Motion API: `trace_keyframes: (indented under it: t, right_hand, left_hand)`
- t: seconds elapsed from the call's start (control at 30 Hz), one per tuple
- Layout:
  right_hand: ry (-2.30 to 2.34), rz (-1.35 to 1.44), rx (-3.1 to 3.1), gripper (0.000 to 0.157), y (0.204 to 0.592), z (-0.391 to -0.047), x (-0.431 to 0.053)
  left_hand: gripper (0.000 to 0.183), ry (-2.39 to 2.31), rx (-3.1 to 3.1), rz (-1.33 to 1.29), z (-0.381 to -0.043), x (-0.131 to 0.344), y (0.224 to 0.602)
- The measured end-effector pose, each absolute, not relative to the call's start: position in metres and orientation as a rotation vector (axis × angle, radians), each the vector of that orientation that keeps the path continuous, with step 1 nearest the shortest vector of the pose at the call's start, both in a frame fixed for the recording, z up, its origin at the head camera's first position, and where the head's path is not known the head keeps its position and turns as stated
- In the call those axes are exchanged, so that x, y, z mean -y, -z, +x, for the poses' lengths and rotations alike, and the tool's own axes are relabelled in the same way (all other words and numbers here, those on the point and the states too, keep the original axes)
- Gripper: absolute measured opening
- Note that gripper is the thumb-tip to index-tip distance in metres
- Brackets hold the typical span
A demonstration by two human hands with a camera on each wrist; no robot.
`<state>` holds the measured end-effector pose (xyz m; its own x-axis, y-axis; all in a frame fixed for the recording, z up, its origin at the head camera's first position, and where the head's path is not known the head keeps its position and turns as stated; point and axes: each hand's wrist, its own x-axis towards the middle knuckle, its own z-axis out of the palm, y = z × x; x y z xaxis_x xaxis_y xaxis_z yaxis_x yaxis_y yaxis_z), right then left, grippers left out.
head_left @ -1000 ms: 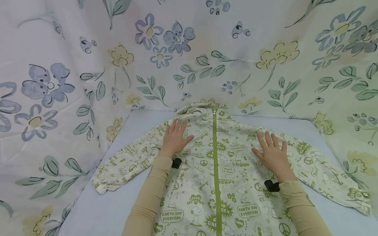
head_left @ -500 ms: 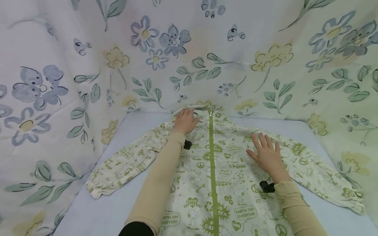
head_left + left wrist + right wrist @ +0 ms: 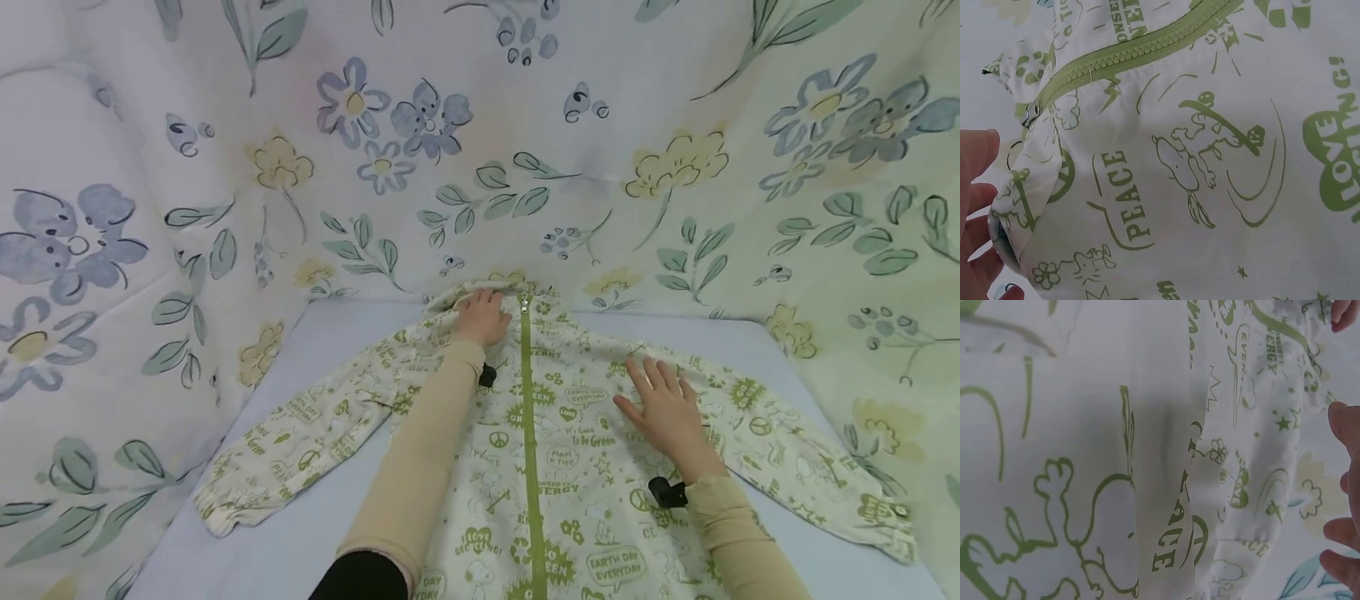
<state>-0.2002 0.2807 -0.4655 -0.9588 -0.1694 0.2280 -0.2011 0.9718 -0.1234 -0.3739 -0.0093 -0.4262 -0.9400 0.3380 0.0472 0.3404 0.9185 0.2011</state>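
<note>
A: Position of the jacket (image 3: 566,500)?
B: Flat on the white table (image 3: 330,329), front up, between the person's two arms. Pale cloth, green print. Collar (image 3: 446,303) at the far edge, near the floral curtain (image 3: 480,242). Its arms slant out to both sides, cuffs toward the near corners.

A: And the zip (image 3: 529,433)?
B: Green, runs down the middle of the front. Metal pull (image 3: 524,306) at the top, by the collar. Left wrist view shows the teeth meshed, the tape curving up to the pull.

A: Left hand (image 3: 483,319)?
B: At the collar, just left of the pull. Fingers bent, with gaps between some of them in the wrist view, tips beside the collar edge. Whether they pinch cloth: cannot tell.

A: Right hand (image 3: 666,415)?
B: Over the right part of the chest, near the shoulder. Fingers nearly straight and spread, thumb out toward the zip. Contact with the cloth: cannot tell.

A: On the person?
B: Beige sleeves (image 3: 420,442), a small black camera (image 3: 667,492) at each wrist. Black band (image 3: 363,577) near the left elbow.
</note>
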Motion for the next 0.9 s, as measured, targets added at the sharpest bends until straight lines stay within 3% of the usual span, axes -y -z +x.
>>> trace_keyframes:
  t: [0.9]
  right_hand:
    - [-0.23, 0.352, 2.863, 0.066, 0.459, -0.226, -0.242]
  left_hand:
    - [0.05, 0.294, 3.101, -0.481, -0.385, -0.003, 0.433]
